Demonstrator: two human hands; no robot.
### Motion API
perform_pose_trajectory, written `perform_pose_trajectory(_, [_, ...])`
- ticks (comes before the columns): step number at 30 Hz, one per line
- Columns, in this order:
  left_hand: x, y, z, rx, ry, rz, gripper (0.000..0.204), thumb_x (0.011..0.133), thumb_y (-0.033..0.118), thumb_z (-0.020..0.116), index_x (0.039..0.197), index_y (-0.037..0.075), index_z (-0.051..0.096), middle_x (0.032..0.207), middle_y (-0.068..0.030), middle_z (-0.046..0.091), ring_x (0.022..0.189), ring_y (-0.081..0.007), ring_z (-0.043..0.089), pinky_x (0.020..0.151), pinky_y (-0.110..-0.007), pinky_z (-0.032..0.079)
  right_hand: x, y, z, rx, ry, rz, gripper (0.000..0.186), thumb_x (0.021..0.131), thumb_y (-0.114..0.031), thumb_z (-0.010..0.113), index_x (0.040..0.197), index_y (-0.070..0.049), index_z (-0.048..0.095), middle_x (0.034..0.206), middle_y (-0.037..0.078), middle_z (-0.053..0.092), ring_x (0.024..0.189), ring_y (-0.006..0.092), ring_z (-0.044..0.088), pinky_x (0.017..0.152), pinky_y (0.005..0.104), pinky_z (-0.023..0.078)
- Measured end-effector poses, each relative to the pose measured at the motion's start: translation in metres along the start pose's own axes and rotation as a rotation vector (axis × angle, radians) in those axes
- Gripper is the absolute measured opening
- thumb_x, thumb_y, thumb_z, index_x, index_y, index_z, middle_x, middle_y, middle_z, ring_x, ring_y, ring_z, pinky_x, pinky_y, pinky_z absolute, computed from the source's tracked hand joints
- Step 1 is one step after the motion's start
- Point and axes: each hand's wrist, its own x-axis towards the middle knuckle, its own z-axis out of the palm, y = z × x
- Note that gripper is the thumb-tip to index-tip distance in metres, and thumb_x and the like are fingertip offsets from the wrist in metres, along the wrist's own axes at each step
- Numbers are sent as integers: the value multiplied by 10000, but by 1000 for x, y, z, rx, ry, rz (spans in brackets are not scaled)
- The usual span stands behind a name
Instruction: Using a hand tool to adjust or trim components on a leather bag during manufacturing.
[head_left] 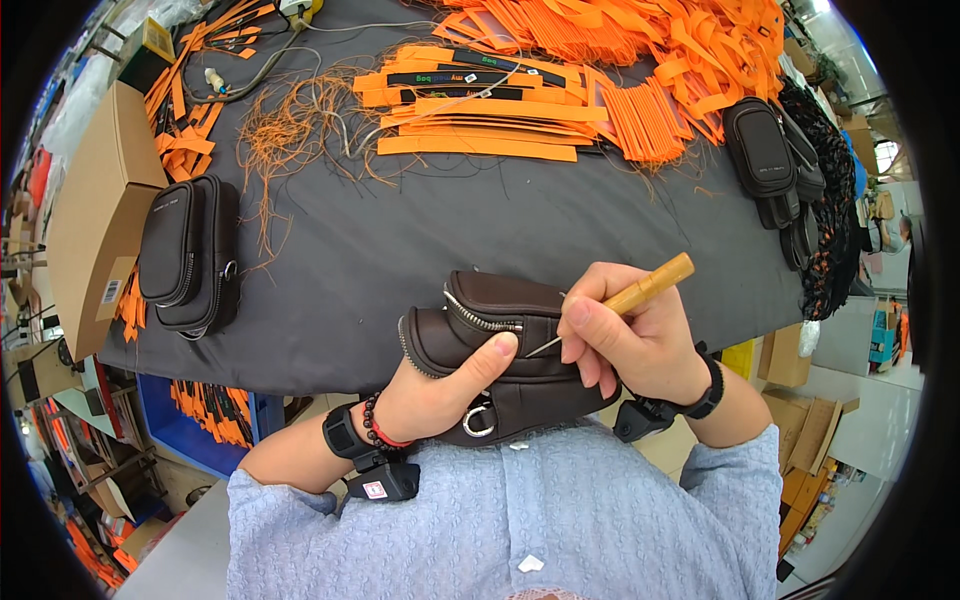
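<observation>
A dark brown leather-like bag with metal zips and a silver ring lies at the table's near edge, close against my body. My left hand grips its left side, the thumb pressed on top beside the zip end. In my right hand is an awl with a wooden handle, held like a pen. Its thin metal shaft slants down to the left, and the tip is at the bag's surface near the zip end, close to my left thumb. Whether the tip pierces the material I cannot tell.
Orange straps and loose thread lie in piles across the table's far side. A similar dark bag stands at the left beside a cardboard box. Several more dark bags are at the right. A blue crate sits below the table's left edge.
</observation>
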Motion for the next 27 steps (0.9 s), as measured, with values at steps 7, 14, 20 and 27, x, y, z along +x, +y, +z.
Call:
perform_pose_trajectory(7, [2, -3, 1, -38, -18, 1, 327, 1025, 159, 531, 1305, -9, 553, 1202, -84, 657, 1082, -136, 610, 935, -307, 503, 13, -18, -8, 40, -59, 238, 275, 987, -227, 616, 896, 32, 603, 716, 97, 663, 497, 88, 614, 345, 191, 438])
perform_pose_trajectory(14, [1, -5, 2, -12, -52, 17, 328, 1012, 124, 546, 1311, -11, 547, 1212, -87, 651, 1097, -140, 607, 945, -310, 500, 19, -18, -19, 132, -150, 411, 299, 990, -262, 610, 945, 34, 600, 727, 103, 673, 465, 83, 590, 336, 189, 442])
perform_pose_trajectory(20, [-1, -2, 4, -21, -32, -15, 317, 1021, 133, 531, 1298, -19, 556, 1207, -87, 657, 1093, -140, 610, 945, -307, 500, 11, -4, -23, 432, -111, 291, 266, 1014, -237, 561, 948, 16, 610, 731, 95, 656, 467, 87, 584, 374, 200, 481])
perform_pose_trajectory(27, [2, 1, 5, -16, 49, 37, 336, 1040, 160, 500, 1314, -27, 550, 1222, -104, 658, 1074, -146, 628, 933, -308, 513, -6, 1, -17, -7, -162, -356, 169, 950, -101, 582, 977, 50, 653, 852, 104, 663, 762, 157, 645, 713, 287, 550])
